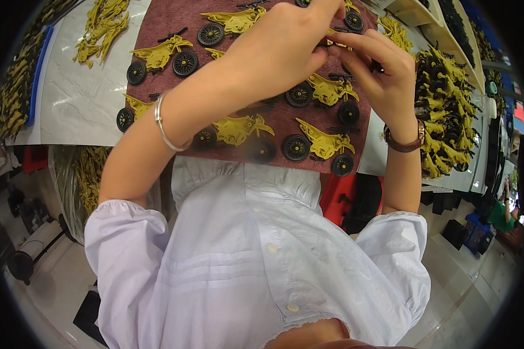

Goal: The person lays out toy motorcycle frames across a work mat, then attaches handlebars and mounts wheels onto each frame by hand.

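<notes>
On a dark red cloth (pixel 157 131) lie several toy motorcycles with yellow plastic bodies and black spoked wheels, among them a motorcycle (pixel 323 139) at the near right and another motorcycle (pixel 160 55) at the left. My left hand (pixel 285 43) reaches across to the far right part of the cloth, its fingers bent inward. There it meets my right hand (pixel 384 64), whose thumb and fingers are pinched together. Between the fingertips shows a bit of yellow and black, part of a toy motorcycle (pixel 335 43); my fingers hide most of it.
Loose yellow body parts (pixel 102 29) lie on the white marbled tabletop (pixel 70 99) at the left. A dense heap of yellow and black toy pieces (pixel 445 110) stands right of the cloth. Behind it are beige trays (pixel 442 35). A red stool (pixel 335 200) is under the table.
</notes>
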Tool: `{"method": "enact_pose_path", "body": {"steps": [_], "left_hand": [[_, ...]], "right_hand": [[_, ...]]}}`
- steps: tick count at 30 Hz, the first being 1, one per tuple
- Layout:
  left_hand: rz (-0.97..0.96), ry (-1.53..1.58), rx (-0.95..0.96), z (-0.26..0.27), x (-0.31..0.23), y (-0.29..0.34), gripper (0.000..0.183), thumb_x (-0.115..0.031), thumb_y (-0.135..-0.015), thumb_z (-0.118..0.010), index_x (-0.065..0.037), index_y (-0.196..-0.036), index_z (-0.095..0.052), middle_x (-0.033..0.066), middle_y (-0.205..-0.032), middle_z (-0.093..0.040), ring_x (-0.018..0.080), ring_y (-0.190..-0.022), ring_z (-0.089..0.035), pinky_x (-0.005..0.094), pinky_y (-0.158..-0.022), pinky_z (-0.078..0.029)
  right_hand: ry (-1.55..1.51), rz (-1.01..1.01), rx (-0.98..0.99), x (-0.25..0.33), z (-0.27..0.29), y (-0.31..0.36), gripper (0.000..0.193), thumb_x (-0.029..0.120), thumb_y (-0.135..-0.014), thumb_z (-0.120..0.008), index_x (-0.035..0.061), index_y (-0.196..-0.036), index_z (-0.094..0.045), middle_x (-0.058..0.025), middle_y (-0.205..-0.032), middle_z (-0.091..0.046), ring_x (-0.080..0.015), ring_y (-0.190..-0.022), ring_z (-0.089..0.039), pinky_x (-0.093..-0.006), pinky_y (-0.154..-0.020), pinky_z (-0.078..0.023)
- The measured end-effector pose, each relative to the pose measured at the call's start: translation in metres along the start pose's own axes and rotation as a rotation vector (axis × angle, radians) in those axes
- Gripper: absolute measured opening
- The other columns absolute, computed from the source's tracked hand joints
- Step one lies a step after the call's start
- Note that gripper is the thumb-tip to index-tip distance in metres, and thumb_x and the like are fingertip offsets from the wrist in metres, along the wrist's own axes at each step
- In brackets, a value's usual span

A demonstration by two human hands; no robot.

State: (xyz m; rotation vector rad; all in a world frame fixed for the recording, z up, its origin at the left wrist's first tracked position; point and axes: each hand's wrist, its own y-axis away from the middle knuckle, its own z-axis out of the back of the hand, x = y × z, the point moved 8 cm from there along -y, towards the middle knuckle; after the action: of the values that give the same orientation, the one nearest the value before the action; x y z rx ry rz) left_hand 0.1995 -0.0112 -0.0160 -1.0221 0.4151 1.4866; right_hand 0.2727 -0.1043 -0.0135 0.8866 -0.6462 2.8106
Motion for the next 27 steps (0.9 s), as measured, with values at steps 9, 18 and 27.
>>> {"method": "enact_pose_path", "body": {"steps": [9, 18, 27], "left_hand": [[-0.143, -0.397, 0.138, -0.033, 0.03, -0.03, 0.031, -0.011, -0.079, -0.064, 0.001, -0.104, -0.05, 0.024, -0.088, -0.065, 0.0393, -0.089, -0.064, 0.0475, -0.073, -0.05], [-0.397, -0.509, 0.362, -0.051, 0.05, -0.013, 0.061, -0.041, -0.085, -0.061, 0.003, -0.126, -0.052, 0.0206, -0.134, -0.052, 0.0349, -0.128, -0.047, 0.0465, -0.106, -0.033], [-0.397, -0.523, 0.349, -0.052, 0.053, -0.011, 0.062, -0.041, -0.085, -0.062, 0.002, -0.128, -0.052, 0.0207, -0.136, -0.05, 0.0342, -0.13, -0.045, 0.0459, -0.107, -0.032]], "right_hand": [[0.254, 0.119, 0.067, -0.039, -0.011, -0.004, 0.017, -0.001, -0.081, -0.067, 0.0029, -0.098, -0.066, -0.0082, -0.079, -0.061, -0.0195, -0.062, -0.057, -0.0296, -0.059, -0.046], [0.35, 0.038, 0.141, -0.055, -0.031, 0.003, 0.01, 0.012, -0.084, -0.063, 0.0072, -0.093, -0.065, -0.0096, -0.089, -0.066, -0.0322, -0.08, -0.064, -0.0411, -0.067, -0.051], [0.419, 0.026, 0.102, -0.059, -0.035, 0.011, 0.011, 0.015, -0.086, -0.062, 0.0104, -0.095, -0.066, -0.006, -0.088, -0.068, -0.0285, -0.077, -0.066, -0.0383, -0.063, -0.052]]}}
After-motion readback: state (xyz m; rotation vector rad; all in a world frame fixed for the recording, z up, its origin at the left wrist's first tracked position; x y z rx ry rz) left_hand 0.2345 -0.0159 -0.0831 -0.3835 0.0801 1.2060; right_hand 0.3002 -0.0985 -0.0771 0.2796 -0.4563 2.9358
